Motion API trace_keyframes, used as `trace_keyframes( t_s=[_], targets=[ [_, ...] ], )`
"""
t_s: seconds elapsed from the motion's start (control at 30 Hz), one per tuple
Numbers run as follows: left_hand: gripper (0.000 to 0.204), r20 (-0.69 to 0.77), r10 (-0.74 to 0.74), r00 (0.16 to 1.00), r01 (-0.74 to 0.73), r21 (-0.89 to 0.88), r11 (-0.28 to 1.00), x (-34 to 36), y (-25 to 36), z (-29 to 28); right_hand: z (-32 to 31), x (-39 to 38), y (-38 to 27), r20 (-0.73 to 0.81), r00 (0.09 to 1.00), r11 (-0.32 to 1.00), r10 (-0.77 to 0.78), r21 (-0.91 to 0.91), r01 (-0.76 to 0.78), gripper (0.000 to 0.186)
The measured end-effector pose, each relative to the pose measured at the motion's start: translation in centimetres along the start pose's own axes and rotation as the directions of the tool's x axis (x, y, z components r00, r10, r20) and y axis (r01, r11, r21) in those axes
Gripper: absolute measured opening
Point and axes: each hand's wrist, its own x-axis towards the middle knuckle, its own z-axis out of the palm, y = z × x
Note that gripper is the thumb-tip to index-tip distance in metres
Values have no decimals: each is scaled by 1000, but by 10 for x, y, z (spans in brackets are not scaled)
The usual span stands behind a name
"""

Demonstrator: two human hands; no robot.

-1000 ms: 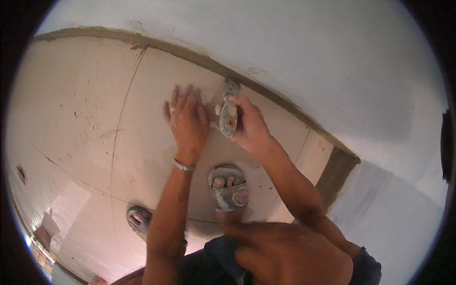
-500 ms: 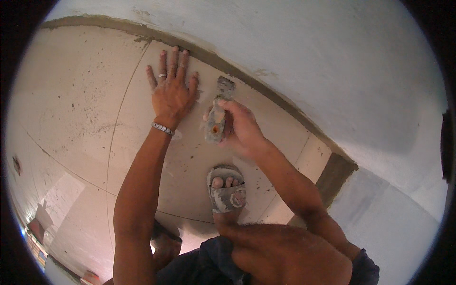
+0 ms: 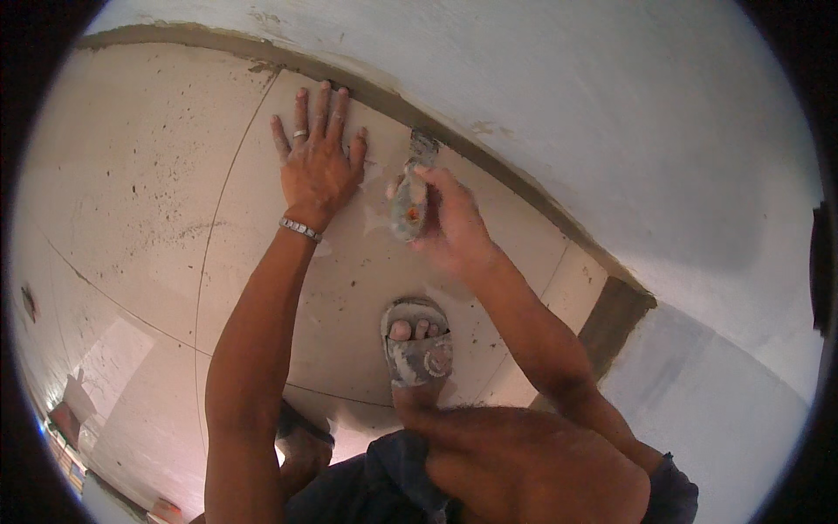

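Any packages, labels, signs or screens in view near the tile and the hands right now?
None that can be made out on the tile floor or the grey wall.
Small coloured shapes at the far lower-left rim: too small and blurred to tell whether they are packages.
Tool in the right hand: a mortar-smeared scraper with an orange spot, no label seen.
Left hand: flat on the tile, holding nothing.

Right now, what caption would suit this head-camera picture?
Left hand pressed flat on a floor tile; right hand works a scraper along the wall joint.
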Motion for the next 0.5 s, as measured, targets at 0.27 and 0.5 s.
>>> trace_keyframes(
  t_s=[0.27, 0.5],
  targets=[
    [64, 10, -2, 1000, 1, 20, 1000, 0, 1, -2, -2, 7, 1, 57, 998, 1000, 17, -21, -16, 22],
    [64, 7, 3, 1000, -3, 8, 1000, -1, 2, -3, 10, 7, 11, 2, 1000, 991, -13, -136, 13, 23]
  ],
)
